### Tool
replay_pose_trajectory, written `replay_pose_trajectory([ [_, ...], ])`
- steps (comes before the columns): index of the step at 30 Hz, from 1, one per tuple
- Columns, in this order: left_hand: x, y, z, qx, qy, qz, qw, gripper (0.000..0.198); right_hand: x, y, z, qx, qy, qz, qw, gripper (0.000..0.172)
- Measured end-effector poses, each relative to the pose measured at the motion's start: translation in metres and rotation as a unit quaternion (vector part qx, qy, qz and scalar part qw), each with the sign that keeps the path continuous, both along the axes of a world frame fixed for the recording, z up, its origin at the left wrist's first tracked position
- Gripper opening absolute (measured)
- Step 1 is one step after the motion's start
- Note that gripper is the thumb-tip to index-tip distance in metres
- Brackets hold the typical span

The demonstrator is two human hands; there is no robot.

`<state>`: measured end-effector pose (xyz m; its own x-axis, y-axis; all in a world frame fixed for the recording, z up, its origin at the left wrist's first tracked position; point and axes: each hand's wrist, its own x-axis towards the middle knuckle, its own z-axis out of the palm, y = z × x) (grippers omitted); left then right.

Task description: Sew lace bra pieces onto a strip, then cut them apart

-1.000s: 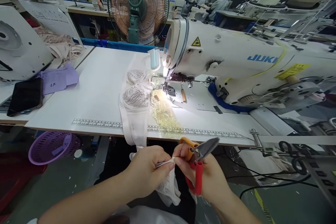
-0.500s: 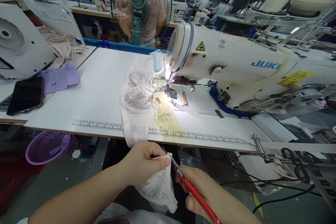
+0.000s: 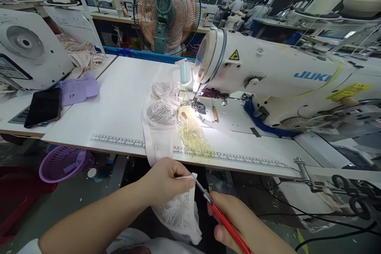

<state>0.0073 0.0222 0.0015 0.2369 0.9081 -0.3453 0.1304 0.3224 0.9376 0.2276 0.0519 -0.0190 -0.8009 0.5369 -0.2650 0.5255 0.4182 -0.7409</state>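
Note:
My left hand (image 3: 168, 182) pinches the edge of a white lace bra (image 3: 178, 214) between thumb and fingers, just below the front edge of the table. Part of white lace hangs down from that grip. In my right hand (image 3: 235, 218) is a pair of scissors (image 3: 224, 220) with red handles, its metal blades pointing up and left. The tips lie against the fabric edge beside my left thumb; whether the blades are parted I cannot tell. More white lace with two cups (image 3: 160, 112) lies on the table, its band running down over the front edge.
A white sewing machine (image 3: 268, 63) stands on the right, its lamp lighting the needle area. Yellowish clear film (image 3: 192, 133) lies by the needle. A phone (image 3: 43, 107) and purple paper (image 3: 79, 89) are at left. Behind stands a fan (image 3: 165, 12); a purple basket (image 3: 52, 166) is below.
The whole view has shifted slightly, so the table and machine appear further right. The scissors and both hands keep nearly the same pose at the fabric edge.

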Motion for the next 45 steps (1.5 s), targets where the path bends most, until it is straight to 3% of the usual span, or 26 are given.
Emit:
replay_pose_trajectory([
  [9, 0.0, 0.002, -0.009, -0.023, -0.033, 0.008, 0.999, 0.027, -0.003, -0.006, -0.01, -0.042, 0.039, -0.022, 0.998, 0.06],
  [19, -0.001, 0.003, -0.012, -0.02, -0.049, 0.011, 0.999, 0.028, 0.003, -0.01, -0.04, -0.035, 0.043, -0.049, 0.997, 0.042],
  [24, -0.003, 0.0, -0.014, 0.008, -0.049, 0.026, 0.998, 0.031, -0.001, -0.007, -0.036, -0.026, 0.095, -0.114, 0.989, 0.042],
  [30, -0.004, -0.007, -0.005, 0.109, -0.04, 0.103, 0.988, 0.021, -0.018, -0.011, -0.026, -0.019, 0.225, -0.155, 0.962, 0.037],
  [35, -0.02, -0.023, -0.001, 0.174, -0.054, 0.175, 0.968, 0.013, -0.038, -0.022, -0.036, 0.007, 0.25, -0.182, 0.951, 0.011],
  [42, -0.044, -0.045, 0.0, 0.2, -0.035, 0.273, 0.94, 0.009, -0.032, -0.019, -0.045, 0.148, 0.243, -0.103, 0.953, 0.013],
  [45, -0.049, -0.051, 0.001, 0.206, -0.043, 0.293, 0.933, 0.009, -0.028, -0.017, -0.043, 0.152, 0.231, -0.076, 0.958, 0.008],
])
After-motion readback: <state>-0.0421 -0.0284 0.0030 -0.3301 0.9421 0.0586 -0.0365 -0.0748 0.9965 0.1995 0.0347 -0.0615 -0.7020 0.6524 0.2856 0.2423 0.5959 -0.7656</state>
